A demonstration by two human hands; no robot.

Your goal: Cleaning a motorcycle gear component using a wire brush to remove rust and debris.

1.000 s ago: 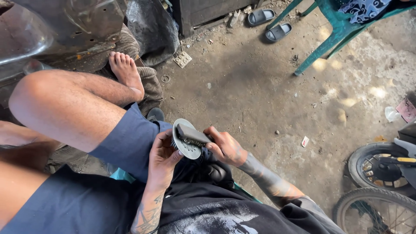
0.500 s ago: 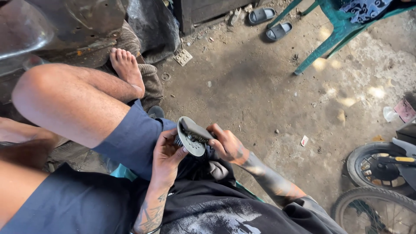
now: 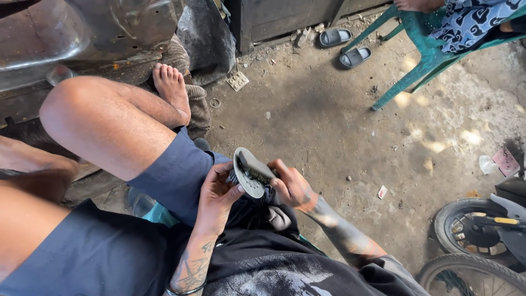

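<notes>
Tilted a little since before, the disc (image 3: 249,174) sits above the lap: left hand (image 3: 216,197) grips its rim, right hand (image 3: 290,186) clasps its hub. Probably stiff, weighty metal; hold the rim.

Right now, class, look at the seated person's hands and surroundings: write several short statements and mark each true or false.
1. Both hands, left hand and right hand, hold a round grey part. True.
2. The person wears shoes. False: the foot is bare.
3. Two dark sandals lie on the ground. True.
4. The plastic chair is red. False: it is green.
5. A wheel shows at lower right. True.
</notes>
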